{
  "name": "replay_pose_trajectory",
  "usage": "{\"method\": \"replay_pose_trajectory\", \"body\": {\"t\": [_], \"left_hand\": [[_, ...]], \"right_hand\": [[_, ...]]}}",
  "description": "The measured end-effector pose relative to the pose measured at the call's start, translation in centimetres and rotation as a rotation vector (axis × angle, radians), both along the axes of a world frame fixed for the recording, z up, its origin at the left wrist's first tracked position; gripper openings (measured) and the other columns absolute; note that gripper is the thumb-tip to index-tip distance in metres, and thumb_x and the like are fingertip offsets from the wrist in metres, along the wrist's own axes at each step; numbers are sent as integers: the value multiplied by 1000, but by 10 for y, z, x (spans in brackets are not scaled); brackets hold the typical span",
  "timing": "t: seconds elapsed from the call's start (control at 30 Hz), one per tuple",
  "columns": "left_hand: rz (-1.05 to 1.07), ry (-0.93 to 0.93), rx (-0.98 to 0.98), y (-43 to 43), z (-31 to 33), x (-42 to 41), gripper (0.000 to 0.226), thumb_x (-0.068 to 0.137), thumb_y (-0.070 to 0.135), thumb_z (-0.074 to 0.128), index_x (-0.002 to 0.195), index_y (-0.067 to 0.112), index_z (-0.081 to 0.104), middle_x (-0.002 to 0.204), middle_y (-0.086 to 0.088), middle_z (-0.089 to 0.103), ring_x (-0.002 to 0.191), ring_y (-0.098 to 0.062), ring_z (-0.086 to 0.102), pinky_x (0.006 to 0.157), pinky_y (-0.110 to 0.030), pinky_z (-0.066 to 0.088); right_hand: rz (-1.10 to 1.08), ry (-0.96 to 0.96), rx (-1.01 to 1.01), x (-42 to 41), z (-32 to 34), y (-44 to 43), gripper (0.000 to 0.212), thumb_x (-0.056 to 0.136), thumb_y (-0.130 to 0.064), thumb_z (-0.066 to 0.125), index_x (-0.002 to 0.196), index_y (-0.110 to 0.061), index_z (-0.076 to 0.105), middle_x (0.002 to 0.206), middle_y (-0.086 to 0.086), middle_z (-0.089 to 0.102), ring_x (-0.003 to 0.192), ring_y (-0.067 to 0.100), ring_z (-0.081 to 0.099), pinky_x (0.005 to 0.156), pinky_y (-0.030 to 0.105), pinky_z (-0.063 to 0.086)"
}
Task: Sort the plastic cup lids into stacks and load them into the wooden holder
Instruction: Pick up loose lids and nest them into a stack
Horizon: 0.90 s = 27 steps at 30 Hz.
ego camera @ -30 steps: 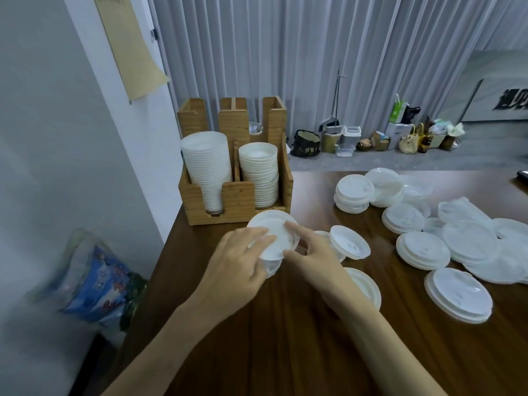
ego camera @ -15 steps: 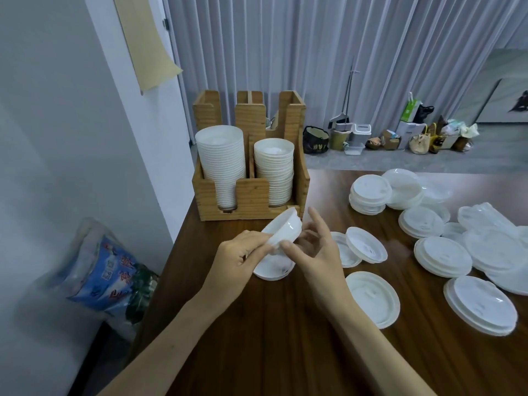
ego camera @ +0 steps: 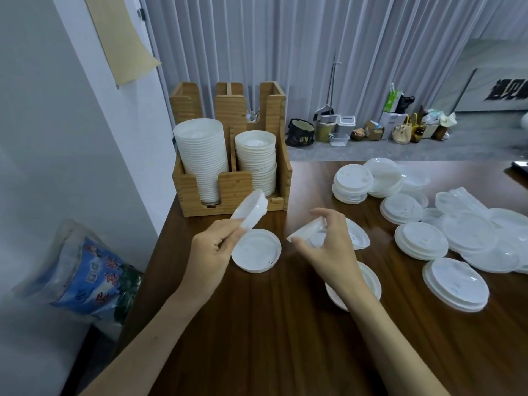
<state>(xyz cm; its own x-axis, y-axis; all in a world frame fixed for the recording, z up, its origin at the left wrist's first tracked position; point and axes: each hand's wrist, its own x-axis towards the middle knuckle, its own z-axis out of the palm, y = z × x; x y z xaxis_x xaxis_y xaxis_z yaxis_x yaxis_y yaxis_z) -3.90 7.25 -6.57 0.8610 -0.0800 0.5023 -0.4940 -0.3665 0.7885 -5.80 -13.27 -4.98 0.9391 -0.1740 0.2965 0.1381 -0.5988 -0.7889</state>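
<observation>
Lid piles (ego camera: 421, 244) scattered right; plastic bag (ego camera: 94, 275) left.

Pale pleated curtains (ego camera: 314, 52) hang behind a dark wooden table (ego camera: 271, 338), white wall (ego camera: 43, 124) beside.

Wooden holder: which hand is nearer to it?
Left. The left hand, pinching a tilted lid, is just in front of the wooden holder; the right hand, pinching a second lid, is farther off to the right.

Left hand (ego camera: 213, 252), right hand (ego camera: 328, 250) bare; left forearm (ego camera: 148, 335), right forearm (ego camera: 394, 344) bare, slender
</observation>
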Motion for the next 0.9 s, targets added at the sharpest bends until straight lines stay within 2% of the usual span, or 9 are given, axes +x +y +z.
{"method": "replay_pose_trajectory", "body": {"t": [0.07, 0.13, 0.2, 0.3, 0.4, 0.47, 0.6, 0.73, 0.9], "left_hand": [[-49, -100, 179, 4, -5, 5, 30, 90, 26, 58, 118, 14, 62, 115, 11, 62, 114, 5, 52, 93, -20, 46], [-104, -206, 373, 9, -9, 10, 30, 92, 27, 55, 115, 12, 65, 115, 7, 64, 113, 0, 53, 98, -30, 41], [-141, -275, 534, 13, -12, 13, 31, 90, 24, 49, 110, 12, 70, 114, 3, 68, 111, -5, 55, 100, -36, 38], [-183, -237, 592, 17, -10, 12, 27, 87, 16, 55, 109, 14, 71, 114, 4, 68, 113, -5, 53, 104, -38, 31], [-249, -115, 526, 18, -7, 11, 29, 89, 18, 54, 113, 17, 69, 117, 15, 63, 116, 6, 48, 109, -25, 20], [-284, -38, 494, 20, -7, 11, 27, 91, 15, 57, 115, 18, 67, 116, 21, 60, 117, 11, 46, 110, -19, 15], [-295, 7, 528, 24, -7, 12, 26, 91, 12, 58, 114, 20, 68, 114, 23, 59, 115, 10, 47, 111, -23, 15], [-303, -16, 618, 25, -8, 11, 27, 91, 10, 59, 114, 21, 68, 113, 21, 61, 112, 14, 44, 111, -24, 13], [-290, -77, 749, 23, -6, 6, 27, 92, 11, 59, 117, 19, 67, 117, 8, 66, 115, -2, 52, 112, -31, 15]], "right_hand": [[-15, 12, -109, 0, -5, -2, 52, 76, -27, 76, 117, -25, 46, 122, -4, 43, 108, 7, 43, 81, 8, 39], [-15, 32, -226, 1, -11, -2, 58, 75, -28, 76, 124, -21, 46, 133, 0, 39, 125, 16, 38, 102, 29, 40], [-20, 41, -317, 1, -12, 1, 69, 74, -32, 77, 133, -20, 43, 144, 5, 34, 141, 22, 21, 117, 44, 17], [24, -4, -484, -2, -10, 9, 91, 71, -52, 75, 145, -22, 30, 152, 0, 30, 147, 19, 9, 111, 41, -21], [109, 19, -532, -8, -10, 24, 112, 66, -69, 68, 152, -24, 11, 156, -8, 22, 148, 18, 1, 101, 42, -36], [118, 30, -568, -8, -11, 33, 119, 66, -74, 64, 152, -24, -1, 157, -8, 21, 148, 18, -3, 100, 46, -37], [113, 62, -578, -4, -13, 41, 123, 67, -75, 61, 151, -24, -13, 153, -7, 31, 148, 17, -1, 102, 51, -33], [106, 29, -563, -3, -17, 43, 119, 70, -75, 58, 151, -23, -10, 144, -6, 46, 148, 18, 5, 102, 51, -33], [87, 38, -576, 0, -20, 41, 111, 72, -75, 57, 153, -24, 1, 144, -6, 47, 147, 18, 10, 105, 54, -30]]}}
